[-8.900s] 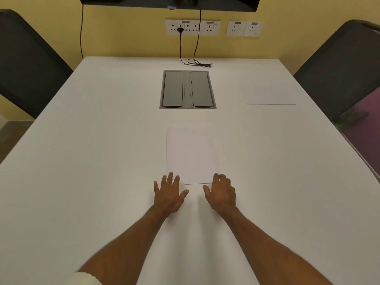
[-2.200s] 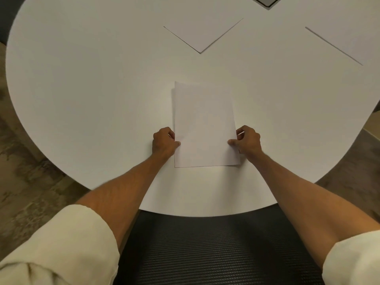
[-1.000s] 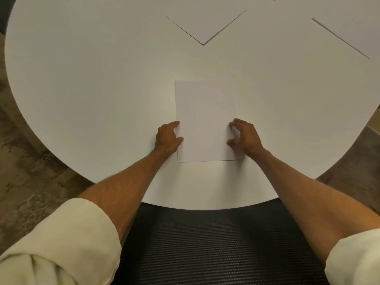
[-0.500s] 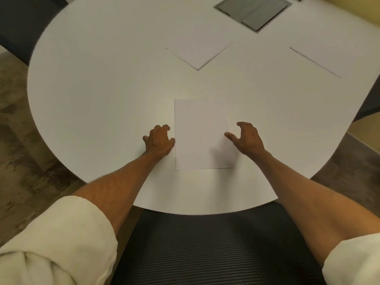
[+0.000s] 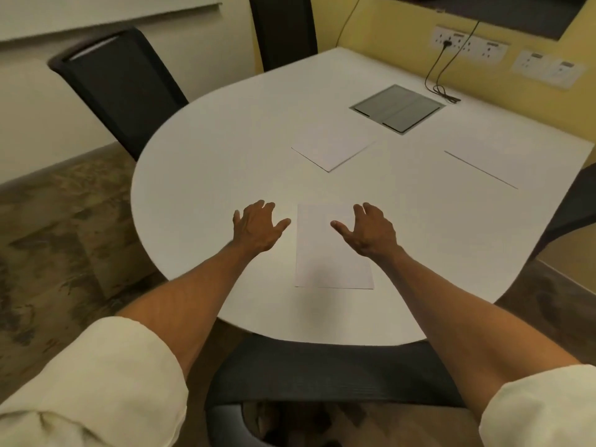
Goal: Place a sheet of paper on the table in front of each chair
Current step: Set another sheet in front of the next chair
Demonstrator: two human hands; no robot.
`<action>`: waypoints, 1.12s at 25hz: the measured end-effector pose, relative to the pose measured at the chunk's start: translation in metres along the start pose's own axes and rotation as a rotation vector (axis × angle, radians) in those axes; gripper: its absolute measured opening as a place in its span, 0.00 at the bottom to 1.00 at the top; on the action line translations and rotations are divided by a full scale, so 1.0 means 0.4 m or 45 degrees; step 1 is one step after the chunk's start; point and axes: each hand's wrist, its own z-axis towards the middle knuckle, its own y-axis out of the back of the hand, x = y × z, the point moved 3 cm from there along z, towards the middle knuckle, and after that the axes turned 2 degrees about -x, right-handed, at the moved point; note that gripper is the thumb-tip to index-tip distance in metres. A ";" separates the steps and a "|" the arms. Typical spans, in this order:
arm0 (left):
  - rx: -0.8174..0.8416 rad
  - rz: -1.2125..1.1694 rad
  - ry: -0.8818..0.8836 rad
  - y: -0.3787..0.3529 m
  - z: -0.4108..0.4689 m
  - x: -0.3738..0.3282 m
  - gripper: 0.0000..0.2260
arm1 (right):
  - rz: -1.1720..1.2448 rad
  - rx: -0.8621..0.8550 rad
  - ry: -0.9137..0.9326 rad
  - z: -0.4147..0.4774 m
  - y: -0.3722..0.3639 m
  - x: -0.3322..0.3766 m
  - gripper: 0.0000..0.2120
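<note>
While both hands are spread and grip nothing, the left hand (image 5: 256,228) is just left of the nearest sheet (image 5: 332,253) and the right hand (image 5: 371,232) overlaps its right edge. That sheet lies flat by the table's (image 5: 200,188) rounded near edge, before the near chair (image 5: 322,372), its long axis pointing away from the person. A second sheet (image 5: 333,148) lies askew toward the middle.
</note>
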 end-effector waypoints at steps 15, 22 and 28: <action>-0.119 0.197 0.075 0.285 -0.104 0.587 0.28 | -0.028 -0.028 0.300 -0.045 -0.091 0.788 0.42; -0.201 0.183 0.191 0.449 -0.113 0.898 0.27 | -0.010 -0.036 0.381 -0.011 -0.176 1.120 0.41; -0.200 0.194 0.186 0.502 0.002 0.984 0.28 | -0.047 -0.005 0.394 0.088 -0.253 1.241 0.42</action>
